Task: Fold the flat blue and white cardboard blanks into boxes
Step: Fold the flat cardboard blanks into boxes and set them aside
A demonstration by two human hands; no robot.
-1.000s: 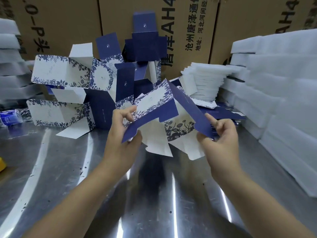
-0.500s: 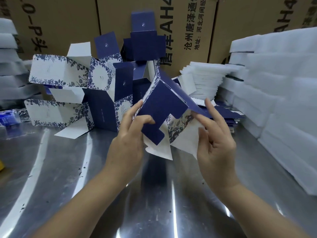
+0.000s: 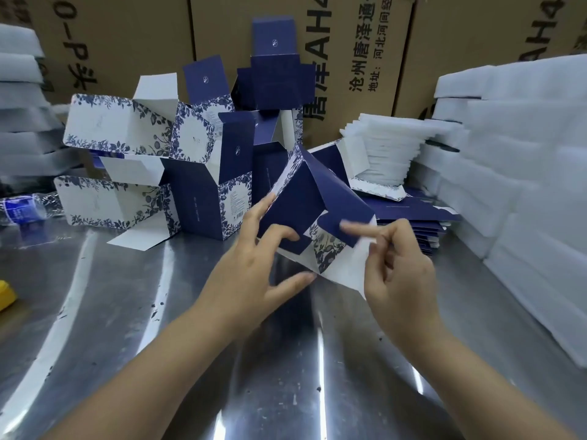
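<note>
Both the left hand (image 3: 251, 274) and right hand (image 3: 400, 271) grip a half-folded box (image 3: 305, 192); erected boxes (image 3: 203, 198) (flaps open) crowd behind.

middle carton (image 3: 359, 33) at 12 o'clock, sideways print "沧州唐泽通", "地址:河北河间", "AH4", left carton (image 3: 127, 36) at 10 o'clock "0-P头", right carton (image 3: 476, 33) at 1 o'clock "AH4"

Two hands (image 3: 251, 274) (image 3: 398, 271) — one half-folded blank (image 3: 298, 198) — one bottle (image 3: 23, 211)
</note>
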